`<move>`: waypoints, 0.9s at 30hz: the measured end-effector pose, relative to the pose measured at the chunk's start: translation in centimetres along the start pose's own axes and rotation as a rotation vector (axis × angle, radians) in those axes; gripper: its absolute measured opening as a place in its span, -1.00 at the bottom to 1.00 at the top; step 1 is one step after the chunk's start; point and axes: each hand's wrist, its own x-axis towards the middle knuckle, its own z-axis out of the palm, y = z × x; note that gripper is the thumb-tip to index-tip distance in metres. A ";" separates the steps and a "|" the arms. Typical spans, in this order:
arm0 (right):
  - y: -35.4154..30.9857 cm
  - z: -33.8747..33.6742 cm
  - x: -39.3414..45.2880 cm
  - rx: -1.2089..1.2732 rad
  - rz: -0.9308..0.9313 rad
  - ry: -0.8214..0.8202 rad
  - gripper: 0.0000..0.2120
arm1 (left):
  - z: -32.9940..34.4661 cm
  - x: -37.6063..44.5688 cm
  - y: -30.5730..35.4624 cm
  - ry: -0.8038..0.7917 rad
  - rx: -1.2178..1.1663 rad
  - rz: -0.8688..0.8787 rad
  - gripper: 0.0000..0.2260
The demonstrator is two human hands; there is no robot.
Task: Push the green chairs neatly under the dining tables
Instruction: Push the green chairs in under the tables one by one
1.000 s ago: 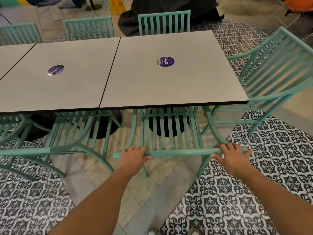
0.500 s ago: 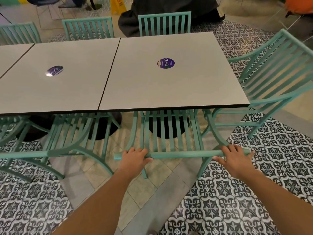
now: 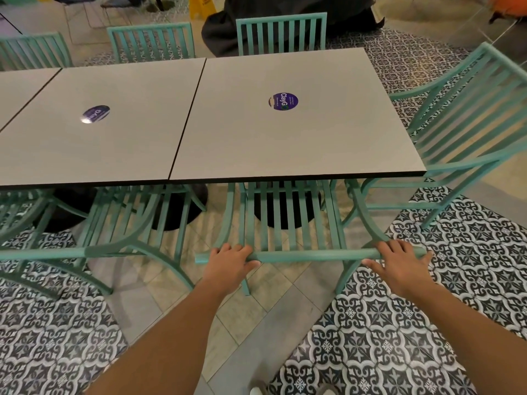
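A green slatted chair (image 3: 310, 255) stands in front of me with its seat partly under the right grey dining table (image 3: 313, 138). My left hand (image 3: 228, 265) grips the left end of the chair's top rail, fingers over it and thumb under. My right hand (image 3: 399, 265) holds the right end of the same rail, fingers curled over the top. A second green chair (image 3: 94, 249) stands at the left, its seat under the neighbouring grey table (image 3: 99, 143).
Another green chair (image 3: 470, 132) stands angled at the table's right end, out on the patterned floor. Three green chairs (image 3: 281, 32) line the far side. A black bag (image 3: 285, 7) and a yellow floor sign (image 3: 199, 4) lie beyond. Black table bases (image 3: 285, 209) sit underneath.
The chair in my hands has slid slightly further away from me, towards the table. Both hands keep the same hold on the rail.
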 end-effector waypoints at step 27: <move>-4.7 -1.0 0.2 1.810 0.844 0.108 -0.68 | 0.1 -2.2 -1.8 0.334 -1.713 -1.062 -0.58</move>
